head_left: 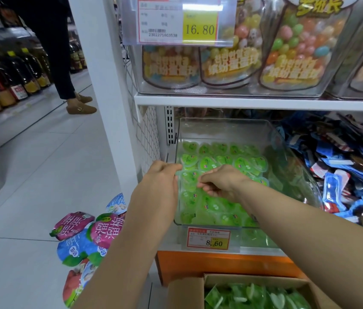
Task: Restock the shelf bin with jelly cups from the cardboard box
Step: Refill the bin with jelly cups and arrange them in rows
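Note:
A clear plastic shelf bin [225, 126] on the lower shelf holds several rows of green heart-shaped jelly cups [209, 162]. My left hand [162, 175] is at the bin's left wall, fingers curled round a jelly cup [188, 177] at its left edge. My right hand [220, 184] is inside the bin, its fingertips pinching the same cup from the right. An open cardboard box [200, 291] at the bottom holds more green jelly cups [258, 295].
Price tags hang on the bin front [208, 238] and the upper shelf [178, 21]. Jars of candy [291, 47] fill the upper shelf. Blue snack packets [343, 170] lie right of the bin. Snack bags [91, 237] lie on the floor at left. A person's legs [64, 70] stand in the aisle.

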{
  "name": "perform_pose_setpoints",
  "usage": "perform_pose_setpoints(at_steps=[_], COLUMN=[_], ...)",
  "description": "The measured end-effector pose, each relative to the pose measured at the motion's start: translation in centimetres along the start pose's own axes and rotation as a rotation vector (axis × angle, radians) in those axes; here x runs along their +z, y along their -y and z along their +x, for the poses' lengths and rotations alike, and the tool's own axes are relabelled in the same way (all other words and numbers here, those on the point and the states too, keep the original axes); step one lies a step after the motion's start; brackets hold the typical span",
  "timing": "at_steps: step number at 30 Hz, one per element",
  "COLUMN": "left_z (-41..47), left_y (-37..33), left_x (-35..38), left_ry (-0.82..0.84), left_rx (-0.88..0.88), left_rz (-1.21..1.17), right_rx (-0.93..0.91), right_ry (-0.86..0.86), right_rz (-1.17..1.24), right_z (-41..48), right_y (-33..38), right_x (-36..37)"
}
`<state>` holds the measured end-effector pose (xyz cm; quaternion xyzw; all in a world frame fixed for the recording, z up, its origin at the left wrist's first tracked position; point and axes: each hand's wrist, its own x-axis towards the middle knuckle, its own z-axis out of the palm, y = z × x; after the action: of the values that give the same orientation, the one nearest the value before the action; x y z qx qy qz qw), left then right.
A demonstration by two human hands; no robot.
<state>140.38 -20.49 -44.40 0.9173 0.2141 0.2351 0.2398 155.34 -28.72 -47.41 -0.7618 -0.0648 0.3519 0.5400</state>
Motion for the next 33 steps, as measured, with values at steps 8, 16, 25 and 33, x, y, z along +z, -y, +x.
perform_pose_setpoints(at_steps=[8,16,25,33], left_z=[0.0,-0.1,-0.1,-0.1], left_y=[-0.1,-0.2,-0.2,-0.2], left_x=[0.0,0.0,0.0,-0.1], left_ry=[0.009,0.010,0.015,0.018], left_rx=[-0.012,-0.019,-0.020,-0.015], left_rz=[0.010,0.011,0.003,-0.001], right_rx=[-0.012,-0.039,-0.281,-0.500], right_ry=[-0.069,-0.065,-0.205,-0.328], right_rz=[0.059,0.093,-0.543,-1.262], right_z=[0.4,0.4,0.5,2.1], right_y=[-0.3,-0.5,-0.1,2.0], right_x=[0.5,0.6,-1.2,1.5])
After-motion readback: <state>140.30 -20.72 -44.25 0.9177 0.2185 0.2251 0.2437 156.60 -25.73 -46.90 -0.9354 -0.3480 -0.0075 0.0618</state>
